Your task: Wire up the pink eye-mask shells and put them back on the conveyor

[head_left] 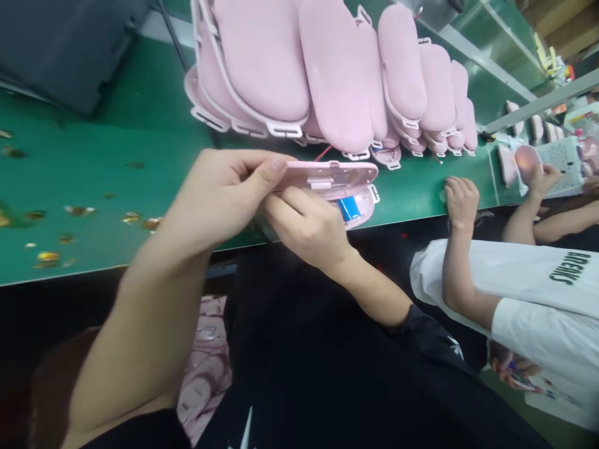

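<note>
Fingers (269,171) of the left hand (219,193) are pinched on the near edge of a pink plastic shell (334,174) at the centre of the frame, held just above the green table (93,168). Right hand (306,227) curls under the shell, fingertips clamped against its open side beside a blue battery (350,207) (partly hidden by the knuckles). Upper centre, a row of pink shells (337,75) leans together. At right, a co-worker's hand (461,199) rests on the table edge.
</note>
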The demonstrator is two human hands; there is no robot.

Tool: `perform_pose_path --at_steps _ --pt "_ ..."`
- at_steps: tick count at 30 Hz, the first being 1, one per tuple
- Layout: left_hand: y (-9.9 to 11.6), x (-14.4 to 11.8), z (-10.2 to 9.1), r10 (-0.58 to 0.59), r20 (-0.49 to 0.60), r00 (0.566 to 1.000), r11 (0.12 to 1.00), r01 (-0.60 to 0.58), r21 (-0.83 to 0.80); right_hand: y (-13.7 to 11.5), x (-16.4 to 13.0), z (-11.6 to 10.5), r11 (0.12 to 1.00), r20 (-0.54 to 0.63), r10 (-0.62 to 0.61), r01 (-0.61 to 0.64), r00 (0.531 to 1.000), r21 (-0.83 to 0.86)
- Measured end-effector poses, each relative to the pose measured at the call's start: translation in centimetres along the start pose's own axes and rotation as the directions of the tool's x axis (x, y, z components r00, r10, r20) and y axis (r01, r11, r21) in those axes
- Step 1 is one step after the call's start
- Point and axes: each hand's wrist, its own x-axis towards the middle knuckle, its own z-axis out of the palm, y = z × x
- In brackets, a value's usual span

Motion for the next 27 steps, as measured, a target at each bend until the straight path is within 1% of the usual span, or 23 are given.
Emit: perform_pose_path --at_steps 3,5,7,9,11,13,14,15,16,17,19,20,22,24,25,27 --pt "0.2 -0.1 0.4 0.02 -0.006 1.0 0.998 -0.02 -0.064 0.4 0.4 -0.3 0.997 -0.124 -0.05 0.057 0.991 0.054" --pt "0.2 0.0 0.5 0.021 0.021 1.0 0.994 -0.019 -0.109 0.4 0.8 -0.2 0.994 -0.213 -0.06 0.079 0.975 0.08" --pt "0.1 0.0 0.5 0.009 0.072 0.997 0.981 0.006 -0.194 0.4 1.2 0.1 0.991 -0.283 -0.041 0.074 0.958 0.107" --pt "0.0 -0.1 0.3 -0.009 0.123 0.992 0.967 0.04 -0.253 0.5 1.4 0.2 0.979 -0.308 -0.007 0.069 0.951 0.192" --pt "-0.1 -0.3 0.2 -0.018 0.152 0.988 0.957 0.061 -0.282 1.0 1.2 0.0 0.929 -0.292 0.011 0.099 0.956 0.357" --pt "-0.1 -0.6 0.2 -0.009 0.148 0.989 0.954 0.053 -0.295 2.1 0.8 -0.7 0.84 -0.25 -0.004 0.139 0.968 0.524" --pt "-0.2 -0.7 0.2 0.0 0.136 0.991 0.957 0.039 -0.286 2.8 0.5 -1.2 0.806 -0.231 -0.013 0.147 0.973 0.574" --pt "-0.3 -0.8 0.4 0.014 0.115 0.993 0.965 0.017 -0.261 3.5 0.2 -1.7 0.79 -0.212 -0.021 0.147 0.977 0.596" --pt "-0.5 -0.9 0.5 0.036 0.091 0.995 0.975 -0.014 -0.222 4.3 0.0 -2.3 0.793 -0.189 -0.034 0.142 0.981 0.592" --pt "-0.7 -0.9 0.7 0.068 0.068 0.995 0.984 -0.056 -0.172 5.1 -0.2 -2.9 0.812 -0.161 -0.056 0.139 0.985 0.566" --pt "-1.1 -1.1 1.1 0.165 0.02 0.986 0.985 -0.163 -0.058 6.4 -0.3 -4.2 0.87 -0.075 -0.14 0.158 0.987 0.468" --pt "-1.3 -1.1 1.4 0.216 -0.007 0.976 0.976 -0.216 -0.004 6.8 -0.3 -4.8 0.897 -0.012 -0.192 0.18 0.981 0.403" --pt "-1.6 -1.2 1.8 0.293 -0.059 0.954 0.954 -0.288 0.083 7.4 -0.1 -5.8 0.937 0.137 -0.278 0.237 0.951 0.257" --pt "-1.9 -1.3 2.1 0.334 -0.102 0.937 0.937 -0.319 0.142 7.5 0.0 -6.3 0.949 0.264 -0.312 0.285 0.913 0.135" --pt "-2.0 -1.3 2.2 0.344 -0.111 0.932 0.932 -0.325 0.159 7.4 0.0 -6.4 0.949 0.305 -0.315 0.3 0.899 0.095" --pt "-2.2 -1.3 2.4 0.357 -0.117 0.927 0.927 -0.336 0.167 7.3 -0.1 -6.4 0.949 0.35 -0.309 0.312 0.885 0.047"
